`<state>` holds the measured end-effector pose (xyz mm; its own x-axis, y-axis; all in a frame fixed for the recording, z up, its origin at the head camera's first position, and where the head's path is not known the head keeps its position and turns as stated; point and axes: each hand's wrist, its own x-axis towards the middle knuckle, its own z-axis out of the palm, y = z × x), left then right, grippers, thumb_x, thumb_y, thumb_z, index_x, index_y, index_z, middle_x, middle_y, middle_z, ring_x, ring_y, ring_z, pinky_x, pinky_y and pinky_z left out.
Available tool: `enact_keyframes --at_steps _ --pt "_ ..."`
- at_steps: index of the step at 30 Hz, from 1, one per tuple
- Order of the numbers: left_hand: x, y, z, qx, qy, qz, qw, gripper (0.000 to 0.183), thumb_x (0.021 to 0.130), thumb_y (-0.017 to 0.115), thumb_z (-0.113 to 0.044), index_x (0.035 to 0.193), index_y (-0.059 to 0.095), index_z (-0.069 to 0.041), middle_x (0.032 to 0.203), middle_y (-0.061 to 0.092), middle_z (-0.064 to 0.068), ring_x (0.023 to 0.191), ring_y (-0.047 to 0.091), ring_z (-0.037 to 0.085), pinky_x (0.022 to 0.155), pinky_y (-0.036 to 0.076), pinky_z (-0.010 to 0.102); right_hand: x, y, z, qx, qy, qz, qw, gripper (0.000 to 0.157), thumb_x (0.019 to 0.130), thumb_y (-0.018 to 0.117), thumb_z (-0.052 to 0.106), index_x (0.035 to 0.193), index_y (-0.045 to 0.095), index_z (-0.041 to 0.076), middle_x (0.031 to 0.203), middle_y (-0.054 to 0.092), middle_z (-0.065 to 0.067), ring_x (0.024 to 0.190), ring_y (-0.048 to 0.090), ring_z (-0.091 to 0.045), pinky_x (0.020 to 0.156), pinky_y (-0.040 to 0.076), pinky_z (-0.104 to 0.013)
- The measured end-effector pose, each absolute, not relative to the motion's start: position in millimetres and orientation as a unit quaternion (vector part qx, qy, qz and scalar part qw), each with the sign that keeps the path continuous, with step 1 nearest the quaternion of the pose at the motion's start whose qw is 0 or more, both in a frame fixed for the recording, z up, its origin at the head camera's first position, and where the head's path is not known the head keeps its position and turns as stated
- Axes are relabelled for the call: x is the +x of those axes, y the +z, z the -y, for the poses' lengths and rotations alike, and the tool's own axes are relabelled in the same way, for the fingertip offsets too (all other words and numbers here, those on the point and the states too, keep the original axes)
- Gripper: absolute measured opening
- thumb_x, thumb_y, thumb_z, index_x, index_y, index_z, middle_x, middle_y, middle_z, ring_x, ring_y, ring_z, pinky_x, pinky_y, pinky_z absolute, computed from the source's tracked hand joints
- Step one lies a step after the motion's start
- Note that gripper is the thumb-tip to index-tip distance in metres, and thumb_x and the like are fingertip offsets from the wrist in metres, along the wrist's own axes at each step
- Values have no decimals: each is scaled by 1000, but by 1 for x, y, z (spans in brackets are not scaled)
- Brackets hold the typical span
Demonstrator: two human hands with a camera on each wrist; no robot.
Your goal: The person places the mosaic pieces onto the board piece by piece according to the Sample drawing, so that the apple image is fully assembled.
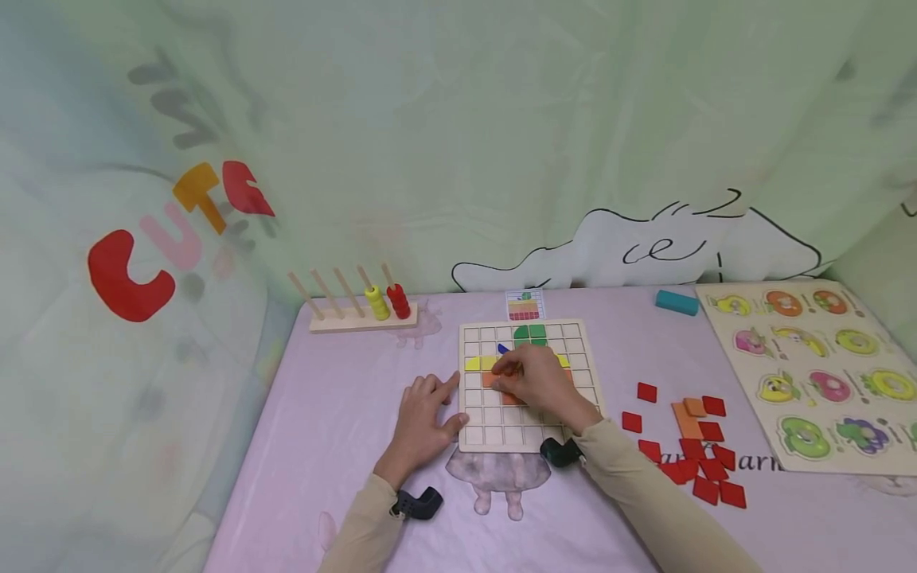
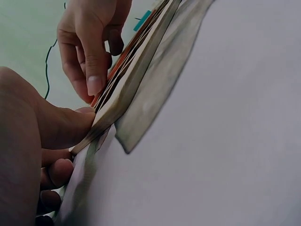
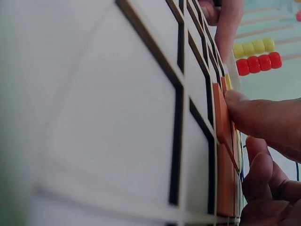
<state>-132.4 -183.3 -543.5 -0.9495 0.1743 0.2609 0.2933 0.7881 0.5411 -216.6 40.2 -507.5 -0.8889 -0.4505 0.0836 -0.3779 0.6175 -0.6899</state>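
Note:
A wooden grid board (image 1: 473, 436) lies on the cloth, partly filled with green, yellow, orange and blue tiles. Over its middle, my right hand (image 1: 540, 383) pinches an orange tile (image 3: 222, 113) low against the grid, thumb on the tile's edge. Another orange tile (image 3: 225, 181) lies beside it in the right wrist view. My left hand (image 1: 423, 418) rests at the board's left side, thumb and index finger touching its edge. A blue piece (image 1: 503, 348) shows just beyond my right fingers, and green tiles (image 1: 530, 333) fill squares near the far edge. My right hand hides part of the tile rows.
Several loose red tiles (image 1: 705, 489) and orange pieces (image 1: 688, 422) lie right of the board. A pattern card (image 1: 525, 305) sits behind it. A peg stand (image 1: 364, 318) with yellow and red beads is back left. A teal block (image 1: 677, 302) and fruit puzzle board (image 1: 817, 374) lie right.

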Motion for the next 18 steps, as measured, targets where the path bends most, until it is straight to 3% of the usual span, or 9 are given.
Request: enact_keyframes --at_steps 4,9,14,18 --pt "-133 -545 183 -121 -309 939 95 66 87 78 -24 147 62 -3 91 55 1 87 42 16 84 34 37 -217 -508 -40 -234 -372 -897 53 12 88 86 14 98 85 8 90 75 -1 82 59 -13 71 49 -27" --pt "-133 -550 181 -120 -307 938 104 66 85 78 -24 147 63 -4 91 55 0 86 42 16 84 35 37 -216 -506 -54 -245 -395 -884 43 21 88 87 17 107 84 6 87 73 -1 76 57 -12 67 47 -25" --pt "-134 -553 181 -120 -303 940 104 68 85 78 -24 148 62 -5 91 55 -1 87 43 16 84 35 36 -213 -498 -95 -220 -387 -895 12 24 88 86 15 109 82 4 83 69 -2 74 57 -15 67 47 -26" --pt "-134 -553 183 -122 -297 941 110 67 85 79 -24 147 63 -4 91 55 0 87 43 17 84 36 37 -205 -490 -144 -149 -361 -920 14 30 91 83 18 116 79 2 91 70 -7 83 60 -22 68 48 -26"
